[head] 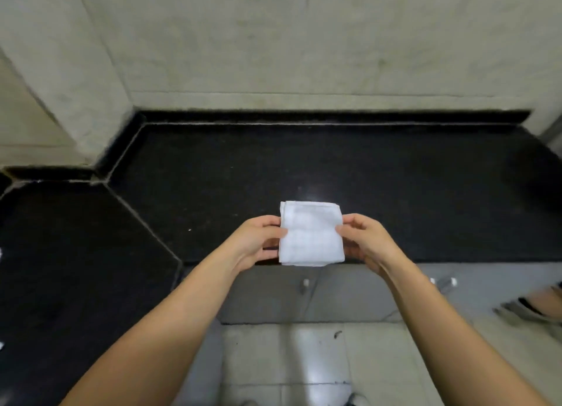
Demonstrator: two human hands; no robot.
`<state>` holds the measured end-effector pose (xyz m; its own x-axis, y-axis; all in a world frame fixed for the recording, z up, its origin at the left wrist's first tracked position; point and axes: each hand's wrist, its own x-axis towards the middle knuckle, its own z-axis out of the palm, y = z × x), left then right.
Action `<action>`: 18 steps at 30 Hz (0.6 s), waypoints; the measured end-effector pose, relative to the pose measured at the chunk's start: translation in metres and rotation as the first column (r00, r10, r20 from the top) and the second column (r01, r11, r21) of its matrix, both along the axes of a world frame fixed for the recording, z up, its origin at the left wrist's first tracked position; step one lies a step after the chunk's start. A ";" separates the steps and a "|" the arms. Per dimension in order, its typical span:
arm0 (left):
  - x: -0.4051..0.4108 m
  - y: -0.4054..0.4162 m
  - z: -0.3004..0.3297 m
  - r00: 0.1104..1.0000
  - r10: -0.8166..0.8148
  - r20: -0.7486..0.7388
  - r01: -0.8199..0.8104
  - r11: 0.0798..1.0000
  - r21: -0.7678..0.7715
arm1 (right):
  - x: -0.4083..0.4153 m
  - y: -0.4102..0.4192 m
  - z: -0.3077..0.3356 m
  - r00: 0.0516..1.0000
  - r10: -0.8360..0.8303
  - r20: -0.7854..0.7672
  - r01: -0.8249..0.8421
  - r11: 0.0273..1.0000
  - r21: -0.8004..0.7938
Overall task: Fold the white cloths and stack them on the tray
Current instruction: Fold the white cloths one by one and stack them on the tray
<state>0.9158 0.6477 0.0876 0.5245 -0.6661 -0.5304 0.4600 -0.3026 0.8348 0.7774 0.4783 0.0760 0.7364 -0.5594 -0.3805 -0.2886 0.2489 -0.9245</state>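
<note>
At the far left, a black stone counter section (76, 253) angles away from the main black countertop (304, 168), and a few pale specks sit at the very left edge of the frame, too small to identify. No tray shows anywhere in view, so where the stack will go cannot be told.

Moving inward, the person's left hand (258, 241) pinches the left edge of a folded white cloth (311, 235), thumb on top and the fingers curled beneath it. The cloth is already a compact square of several layers, held over the front edge of the countertop; whether its underside rests on the stone or hangs just above it cannot be told. On its right side, the right hand (365, 238) closes on the opposite edge in the same way, thumb above and fingers below.

The layers at the far left corner look slightly misaligned, so the fold could slip open if either pinch loosens during the carry. With only the edges held, the middle could sag and the bottom layer drop out. Since the cloth sits right at the counter's lip, a lost grip would likely send it to the tiled floor (304, 360) below, dirtying it.

At the right edge, another person's sandalled foot (535, 308) is partly visible, a possible obstruction if the carry goes that way.
</note>
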 end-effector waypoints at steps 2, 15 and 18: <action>-0.035 -0.050 0.004 0.992 -0.124 0.009 0.124 0.992 -0.005 | -0.057 -0.031 0.004 0.994 -0.108 0.003 0.108 0.994 -0.012; -0.377 -0.363 0.007 0.766 -0.642 -0.011 0.639 0.764 -0.089 | -0.455 -0.234 0.029 0.767 -0.641 -0.013 0.640 0.767 -0.042; -0.423 -0.416 0.015 0.724 -0.689 0.004 0.687 0.721 -0.085 | -0.502 -0.270 0.034 0.726 -0.688 -0.014 0.687 0.726 -0.043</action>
